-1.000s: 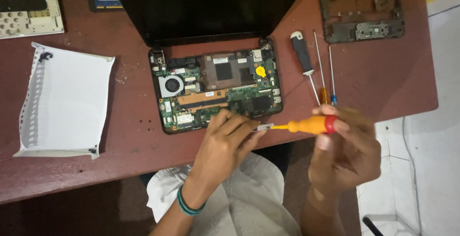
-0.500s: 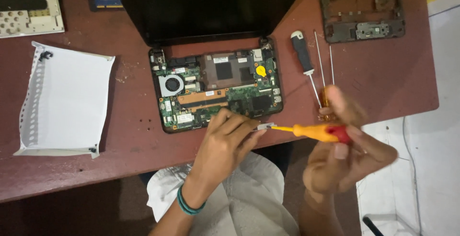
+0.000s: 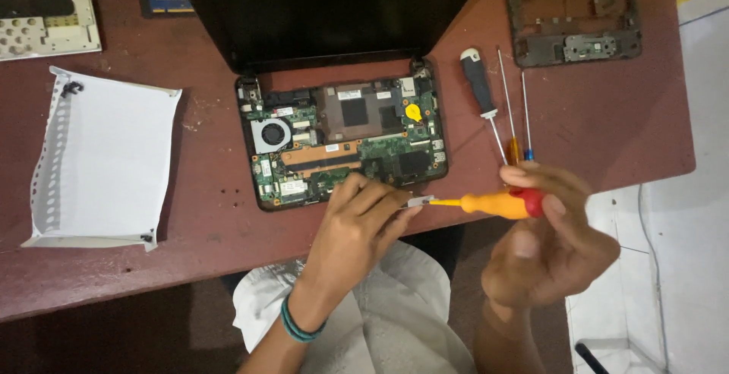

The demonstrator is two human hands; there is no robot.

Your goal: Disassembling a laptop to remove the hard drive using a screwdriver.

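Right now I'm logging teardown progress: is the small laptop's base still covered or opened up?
Opened up. The laptop base has no keyboard cover: its green circuit board and fan lie exposed.

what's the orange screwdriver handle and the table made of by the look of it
Orange screwdriver in the right hand: handle looks like smooth moulded plastic with a red end cap; shaft looks like bare metal. Table: probably wood with a worn reddish-brown painted finish, scuffed and speckled.

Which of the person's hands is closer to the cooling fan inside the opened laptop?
Left. The left hand rests at the board's front edge, just right of the fan; the right hand is beyond the laptop's right side.
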